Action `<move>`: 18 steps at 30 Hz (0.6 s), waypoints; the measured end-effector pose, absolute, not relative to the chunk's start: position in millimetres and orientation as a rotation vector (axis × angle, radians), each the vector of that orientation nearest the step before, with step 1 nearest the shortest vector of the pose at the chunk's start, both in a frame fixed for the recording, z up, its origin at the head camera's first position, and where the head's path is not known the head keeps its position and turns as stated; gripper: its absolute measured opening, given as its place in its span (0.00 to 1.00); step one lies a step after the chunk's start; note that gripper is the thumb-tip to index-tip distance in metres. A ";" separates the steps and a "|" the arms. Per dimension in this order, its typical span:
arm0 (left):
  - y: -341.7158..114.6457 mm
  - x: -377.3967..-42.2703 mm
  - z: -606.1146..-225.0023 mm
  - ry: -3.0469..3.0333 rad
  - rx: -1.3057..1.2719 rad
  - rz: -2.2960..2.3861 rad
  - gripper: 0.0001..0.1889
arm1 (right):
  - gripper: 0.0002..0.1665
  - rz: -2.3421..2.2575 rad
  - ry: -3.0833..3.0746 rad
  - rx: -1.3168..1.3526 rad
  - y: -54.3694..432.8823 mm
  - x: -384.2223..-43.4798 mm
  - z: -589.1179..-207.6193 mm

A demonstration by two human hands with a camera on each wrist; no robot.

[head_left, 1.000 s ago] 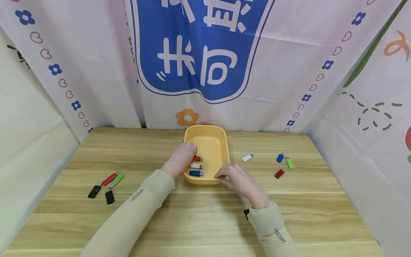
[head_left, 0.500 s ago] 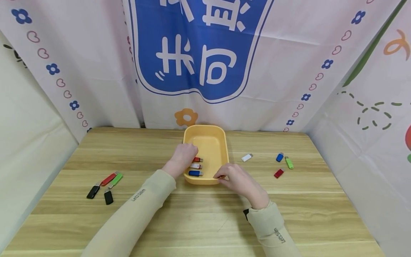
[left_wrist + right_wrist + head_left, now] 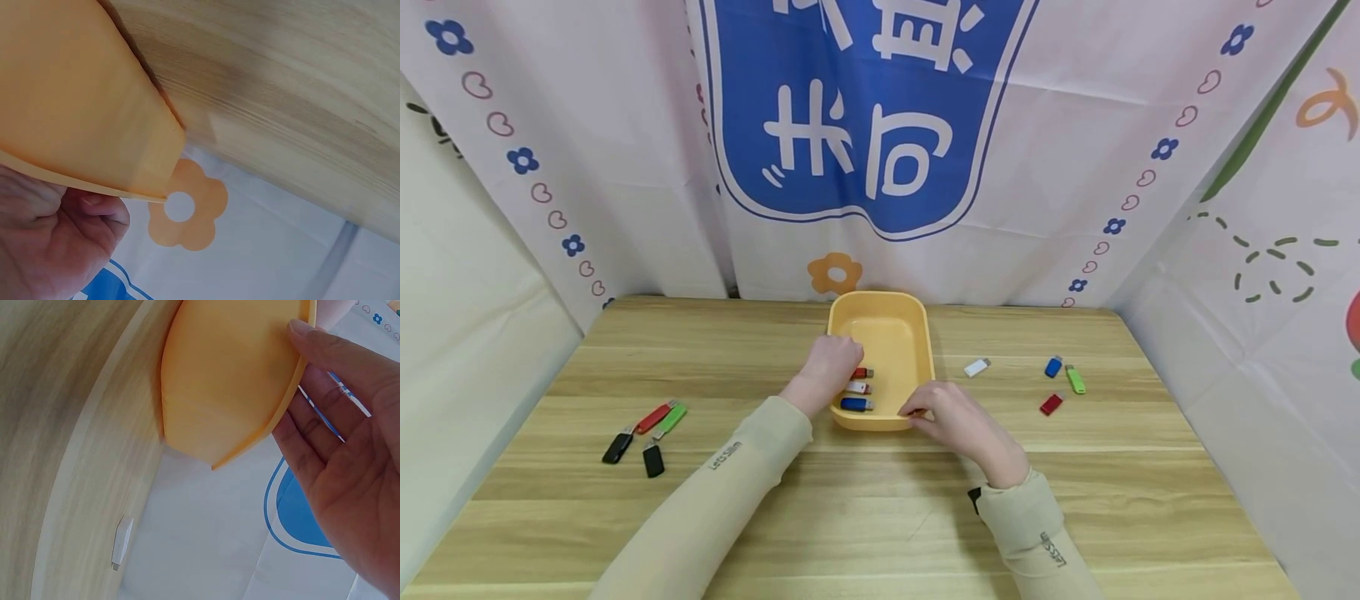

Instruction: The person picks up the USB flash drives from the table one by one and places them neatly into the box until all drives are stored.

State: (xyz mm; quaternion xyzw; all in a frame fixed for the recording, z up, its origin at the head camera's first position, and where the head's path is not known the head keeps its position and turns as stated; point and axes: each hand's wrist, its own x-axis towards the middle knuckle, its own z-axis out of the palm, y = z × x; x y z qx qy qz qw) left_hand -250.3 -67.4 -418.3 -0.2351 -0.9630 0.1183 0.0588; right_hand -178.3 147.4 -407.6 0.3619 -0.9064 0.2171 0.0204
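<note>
At near tray rim — right hand

The head view is bright under diffuse light, with a faint soft shadow on the wooden tabletop beside the left sleeve; the left wrist view is dimmer and softer, the yellow tray shaded; the right wrist view bows the wood grain at left.

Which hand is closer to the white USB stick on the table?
Right. The right hand grips the tray by its near right corner, just short of the white USB stick. The left hand is farther, at the tray's left side.
</note>
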 end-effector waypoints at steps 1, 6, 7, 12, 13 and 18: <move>-67.0 -250.4 -418.0 -2.922 -0.714 0.374 0.07 | 0.07 0.674 -2.812 1.121 147.4 -178.4 -407.9; -66.4 -251.0 -417.6 -2.938 -0.716 0.426 0.05 | 0.07 0.675 -2.817 1.118 147.3 -178.7 -407.7; -66.5 -251.1 -417.6 -2.939 -0.717 0.427 0.05 | 0.07 0.674 -2.817 1.119 147.2 -178.6 -407.4; -67.8 -250.8 -417.3 -2.931 -0.733 0.410 0.05 | 0.07 0.679 -2.813 1.128 147.2 -178.0 -405.6; -68.2 -250.6 -416.8 -2.934 -0.738 0.399 0.05 | 0.07 0.678 -2.811 1.128 147.1 -178.0 -405.5; -70.9 -250.5 -415.0 -2.940 -0.764 0.315 0.06 | 0.07 0.681 -2.809 1.123 147.2 -178.1 -406.5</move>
